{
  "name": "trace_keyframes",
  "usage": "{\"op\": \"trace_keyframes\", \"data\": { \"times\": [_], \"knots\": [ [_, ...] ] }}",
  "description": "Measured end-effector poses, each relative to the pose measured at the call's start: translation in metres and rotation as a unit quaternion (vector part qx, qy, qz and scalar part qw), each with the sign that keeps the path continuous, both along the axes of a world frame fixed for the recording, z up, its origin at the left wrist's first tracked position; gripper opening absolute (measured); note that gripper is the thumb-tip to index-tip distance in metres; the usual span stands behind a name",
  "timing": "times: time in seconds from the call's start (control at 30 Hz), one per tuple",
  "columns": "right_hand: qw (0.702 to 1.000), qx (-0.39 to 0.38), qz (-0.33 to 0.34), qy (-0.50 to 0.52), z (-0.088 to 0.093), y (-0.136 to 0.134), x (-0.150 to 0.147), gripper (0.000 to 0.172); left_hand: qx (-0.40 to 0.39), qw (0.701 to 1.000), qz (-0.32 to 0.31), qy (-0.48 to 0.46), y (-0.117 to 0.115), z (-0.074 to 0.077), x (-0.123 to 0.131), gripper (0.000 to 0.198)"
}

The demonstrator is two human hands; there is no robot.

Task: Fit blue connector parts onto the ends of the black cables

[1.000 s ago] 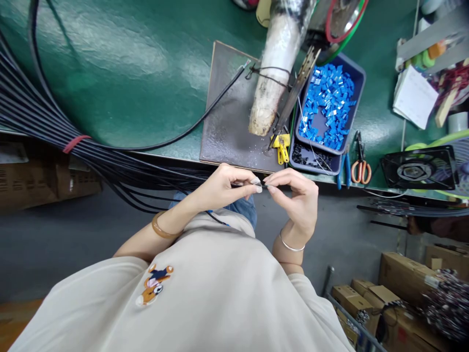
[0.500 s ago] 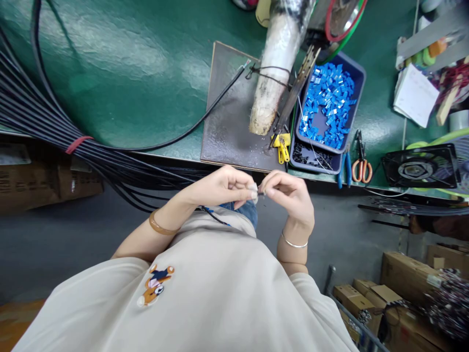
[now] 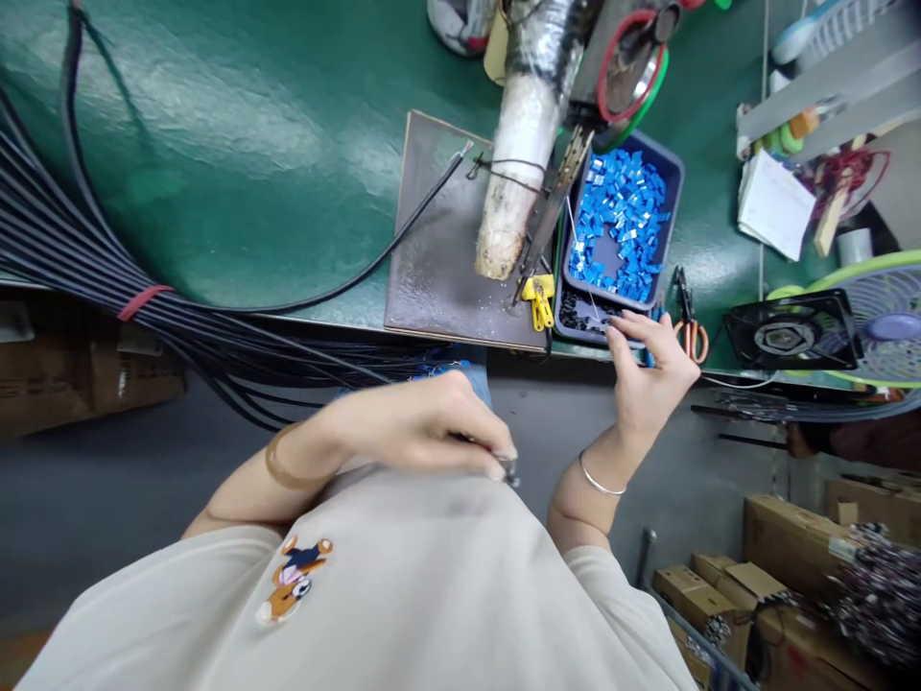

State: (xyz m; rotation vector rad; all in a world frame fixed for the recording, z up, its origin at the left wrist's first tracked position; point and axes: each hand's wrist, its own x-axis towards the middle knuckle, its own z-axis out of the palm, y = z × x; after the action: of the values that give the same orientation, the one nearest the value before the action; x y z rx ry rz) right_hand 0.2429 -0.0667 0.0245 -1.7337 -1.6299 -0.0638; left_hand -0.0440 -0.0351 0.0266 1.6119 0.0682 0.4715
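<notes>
Close to my shirt front, my left hand (image 3: 432, 422) is closed in a pinch. A short dark cable end (image 3: 509, 468) with a greyish tip pokes out past its fingertips; the rest is hidden by the hand. My right hand (image 3: 651, 374) is at the bench edge, thumb and fingers apart with nothing seen between them. Its fingertips are by the lower grey bin (image 3: 576, 321) of small black parts. Stacked over that is a bin (image 3: 676, 182) holding many small blue pieces. Orange-handled pliers (image 3: 691, 331) lie just beyond the right hand.
A thick bundle of black cables (image 3: 79, 230), tied with a red band (image 3: 144, 299), runs along the left. One stripped cable (image 3: 374, 257) crosses a dark board (image 3: 432, 221). A wrapped white post (image 3: 507, 211), a yellow tool (image 3: 538, 299) and a black fan (image 3: 791, 336) are also around.
The hands have parted. My right hand let go and moved right and up to the bins, its fingers opening. My left hand came down towards my shirt. The view shifted slightly.
</notes>
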Motion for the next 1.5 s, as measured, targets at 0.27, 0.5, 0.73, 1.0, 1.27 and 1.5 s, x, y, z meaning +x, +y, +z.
{"op": "trace_keyframes", "data": {
  "times": [0.27,0.5,0.73,1.0,1.27,1.5],
  "knots": [
    [0.999,-0.024,0.025,0.012,0.004,0.006,-0.005,0.006,-0.493,0.84,0.172,-0.146,0.012,-0.061,-0.005,0.026],
    [0.936,-0.14,0.276,0.169,0.047,-0.018,-0.039,0.012,-0.477,0.844,0.21,-0.128,0.014,-0.046,0.009,0.025],
    [0.958,-0.161,-0.058,-0.229,0.036,0.044,0.011,0.011,-0.423,0.854,0.298,-0.052,0.012,-0.034,0.023,0.021],
    [0.968,-0.158,-0.095,-0.169,0.004,0.133,0.041,0.016,-0.396,0.86,0.316,-0.061,0.011,-0.035,0.026,0.024],
    [0.962,-0.197,-0.049,-0.18,0.008,0.15,0.03,0.024,-0.38,0.872,0.303,-0.055,0.009,-0.035,0.029,0.028],
    [0.961,-0.198,-0.029,-0.191,0.004,0.143,0.033,0.021,-0.354,0.878,0.318,-0.059,0.007,-0.033,0.032,0.025]
  ]
}}
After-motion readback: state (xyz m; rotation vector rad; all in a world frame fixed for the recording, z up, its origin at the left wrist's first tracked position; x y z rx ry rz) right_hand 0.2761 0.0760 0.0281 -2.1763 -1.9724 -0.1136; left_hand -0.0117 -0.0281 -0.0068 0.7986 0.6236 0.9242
